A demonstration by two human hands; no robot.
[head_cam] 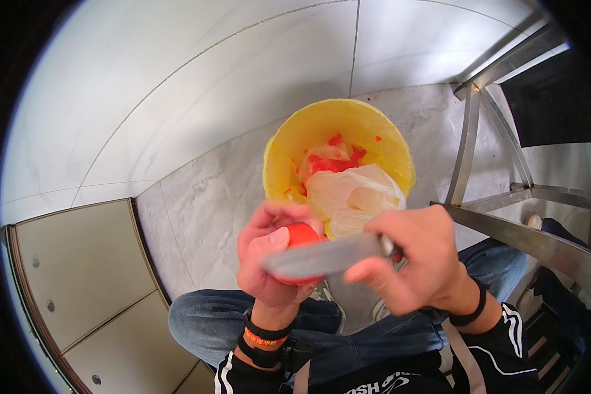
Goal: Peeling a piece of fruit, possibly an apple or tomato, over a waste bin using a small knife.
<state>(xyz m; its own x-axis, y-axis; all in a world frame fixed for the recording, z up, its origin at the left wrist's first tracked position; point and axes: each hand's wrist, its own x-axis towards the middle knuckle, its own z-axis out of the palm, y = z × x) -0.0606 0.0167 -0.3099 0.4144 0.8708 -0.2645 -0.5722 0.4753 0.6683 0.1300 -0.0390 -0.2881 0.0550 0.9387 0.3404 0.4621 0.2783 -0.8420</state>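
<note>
Round and red, a fruit or vegetable [303,235], maybe a tomato, rests in my left hand [271,261], its fingers and thumb closed around it. My right hand [413,261] grips the handle of a kitchen knife [325,255]. The blurred blade points left and crosses in front of the red piece, hiding its middle; whether the edge touches it I cannot tell. Just beyond both hands stands a bin with a yellow liner [283,152]. Inside it lie red scraps [332,162] and a crumpled translucent plastic bag [357,189], which reaches the near rim.
A metal frame [465,147] rises on the right, with a dark panel [556,93] behind it. White tiled wall [216,83] curves across the back. Cabinet doors [83,276] stand at left. My jeans-clad knees [207,315] flank the grey floor [212,212]. Part of another person's shoe [534,220] shows at right.
</note>
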